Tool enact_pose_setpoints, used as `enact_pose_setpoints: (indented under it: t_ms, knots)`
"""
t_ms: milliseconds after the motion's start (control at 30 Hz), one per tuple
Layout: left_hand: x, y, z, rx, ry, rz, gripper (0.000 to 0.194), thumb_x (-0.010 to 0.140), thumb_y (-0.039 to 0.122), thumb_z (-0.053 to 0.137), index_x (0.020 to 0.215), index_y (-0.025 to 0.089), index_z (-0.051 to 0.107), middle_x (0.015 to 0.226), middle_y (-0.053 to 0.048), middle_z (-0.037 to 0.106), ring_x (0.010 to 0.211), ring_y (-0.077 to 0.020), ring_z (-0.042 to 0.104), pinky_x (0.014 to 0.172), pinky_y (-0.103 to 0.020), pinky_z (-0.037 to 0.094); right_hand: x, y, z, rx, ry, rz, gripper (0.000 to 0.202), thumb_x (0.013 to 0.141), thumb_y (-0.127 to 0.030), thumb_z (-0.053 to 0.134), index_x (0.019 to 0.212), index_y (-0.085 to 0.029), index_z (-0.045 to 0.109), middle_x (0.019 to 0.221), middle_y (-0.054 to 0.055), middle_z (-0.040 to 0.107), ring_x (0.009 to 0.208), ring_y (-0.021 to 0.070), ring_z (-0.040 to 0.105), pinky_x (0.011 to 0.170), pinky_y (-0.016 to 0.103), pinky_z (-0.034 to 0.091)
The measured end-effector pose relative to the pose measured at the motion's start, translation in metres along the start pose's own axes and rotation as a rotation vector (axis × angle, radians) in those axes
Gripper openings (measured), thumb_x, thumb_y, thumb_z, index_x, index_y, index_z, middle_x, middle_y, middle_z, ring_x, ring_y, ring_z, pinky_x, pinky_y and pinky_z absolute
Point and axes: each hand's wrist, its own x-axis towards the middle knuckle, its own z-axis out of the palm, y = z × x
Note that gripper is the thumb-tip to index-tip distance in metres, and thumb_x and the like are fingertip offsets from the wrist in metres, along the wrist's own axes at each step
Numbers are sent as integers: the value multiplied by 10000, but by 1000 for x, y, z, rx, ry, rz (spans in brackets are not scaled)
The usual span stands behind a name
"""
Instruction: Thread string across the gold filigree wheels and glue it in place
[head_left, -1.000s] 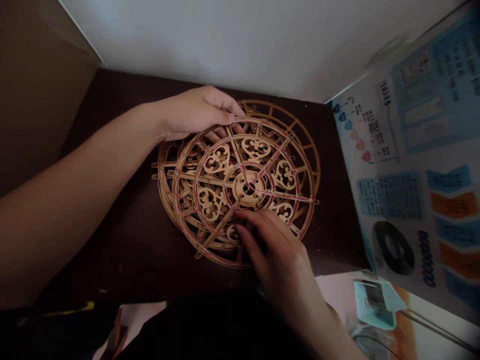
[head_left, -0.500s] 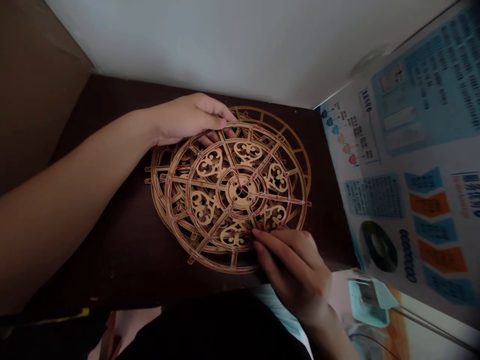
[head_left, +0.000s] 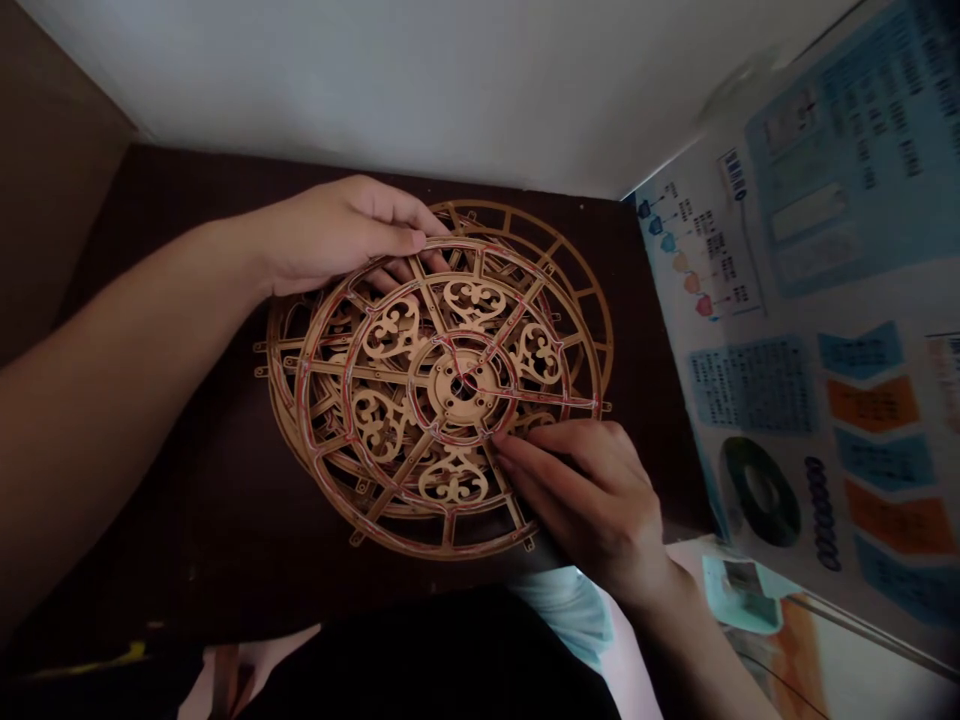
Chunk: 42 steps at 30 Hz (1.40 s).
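Note:
A tan, openwork wheel frame (head_left: 454, 480) with scroll cut-outs and thin red and white wires along its rings lies tilted over several similar round frames (head_left: 598, 320). My left hand (head_left: 352, 235) grips its upper left rim, thumb on top and fingers underneath. Over the lower right part of the wheel, my right hand (head_left: 592, 490) has its thumb and fingertips pinched together by a spoke near the inner ring. Whatever sits in that pinch is too small or hidden to make out. A red wire crosses the round hub (head_left: 466, 407).
The frames lie on a dark brown table (head_left: 210, 530). A white wall (head_left: 420, 90) rises behind it, and a printed panel (head_left: 787, 400) stands along the right side. A pale green dustpan (head_left: 742, 595) is below at the lower right.
My right fingertips have moved up along the wheel, from the lower scroll towards the inner ring. My left hand keeps its hold on the rim. The view has shifted slightly.

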Motion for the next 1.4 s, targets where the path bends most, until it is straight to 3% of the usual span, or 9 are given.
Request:
enact_pose_setpoints:
  t_ms: [367,733,1133,1400]
  knots:
    - [3,0,0,51,16,40,298,1058,94,546,1251,134,769,1174,-65,817,789,-94,704,784,-258,542,12,6,-13,124,-196,-49,252,1027,-78,678,1274,-129,675,1002,56,756,831,175,630,742,355,416]
    - [2,4,4,98,68,7,297,1074,72,530,1282,99,741,1139,-58,805,847,-96,731,891,-305,549,0,6,-6,112,-137,-64,307,1050,-14,555,1332,-63,666,1077,98,809,866,182,701,722,373,434]
    - [5,0,6,52,123,40,299,1055,-13,518,1166,84,778,1027,-37,825,704,-71,740,772,-241,600,-1,4,-8,88,-120,-40,311,1140,-92,441,1343,-76,677,1087,87,803,899,150,701,748,343,440]
    - [3,2,5,-3,127,-13,348,1048,-50,518,1143,131,800,1058,-29,837,791,-105,788,745,-212,603,-2,8,-3,30,6,-148,220,1087,-59,559,1221,-60,733,967,63,787,923,150,705,807,319,504]
